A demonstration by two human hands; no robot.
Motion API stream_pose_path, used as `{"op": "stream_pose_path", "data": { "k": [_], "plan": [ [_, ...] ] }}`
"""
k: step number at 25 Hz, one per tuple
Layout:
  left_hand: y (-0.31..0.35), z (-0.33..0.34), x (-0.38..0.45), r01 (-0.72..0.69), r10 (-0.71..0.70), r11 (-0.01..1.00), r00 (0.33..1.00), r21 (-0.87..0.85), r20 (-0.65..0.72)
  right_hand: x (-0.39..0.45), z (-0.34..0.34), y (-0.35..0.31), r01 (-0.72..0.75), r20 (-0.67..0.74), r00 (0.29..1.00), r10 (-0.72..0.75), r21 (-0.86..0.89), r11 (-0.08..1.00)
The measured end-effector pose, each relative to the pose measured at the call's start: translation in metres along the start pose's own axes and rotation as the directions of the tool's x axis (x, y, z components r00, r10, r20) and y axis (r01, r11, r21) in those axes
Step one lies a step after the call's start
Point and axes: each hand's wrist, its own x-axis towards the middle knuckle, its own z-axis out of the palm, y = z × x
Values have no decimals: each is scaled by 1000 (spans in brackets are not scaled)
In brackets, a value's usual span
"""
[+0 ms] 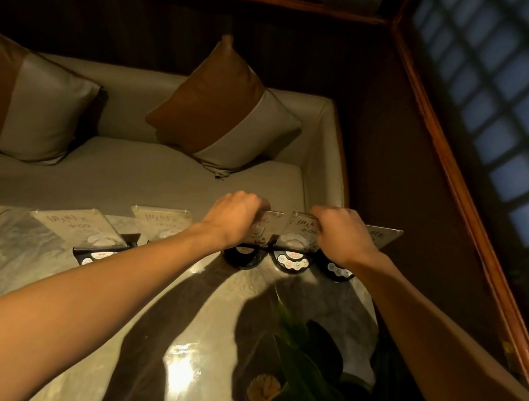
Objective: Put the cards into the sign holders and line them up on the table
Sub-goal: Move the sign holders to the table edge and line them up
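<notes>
Several clear sign holders with handwritten cards stand on black round bases along the far edge of the marble table [37,268]. My left hand [234,216] grips the top of one holder [264,228] left of centre. Right beside it, a second holder [296,240] has its top edge pinched by my right hand [342,235]. A third holder [384,236] stands behind my right wrist at the far right. Two more holders [162,222] [85,229] stand to the left, the leftmost turned at an angle.
A potted plant with dark leaves and a yellow flower [263,396] sits at the table's near right. Behind the table is a beige bench seat [122,171] with two brown and grey cushions [225,111]. A wooden wall and lattice window [526,137] close the right side.
</notes>
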Motion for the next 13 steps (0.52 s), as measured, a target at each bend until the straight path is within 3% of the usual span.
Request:
{"op": "stream_pose_path", "data": {
  "k": [6, 9, 13],
  "plan": [
    [-3, -4, -2, 30, -28, 996, 999, -88, 26, -4, -3, 2, 36, -11, 999, -35, 32, 999],
    [-17, -22, -9, 39, -35, 985, 999, -166, 26, -4, -12, -10, 92, -86, 992, -89, 40, 995],
    [-59, -56, -33, 90, -83, 993, 992, -74, 96, 9, -20, -59, 210, -136, 970, -200, 61, 976]
  ]
}}
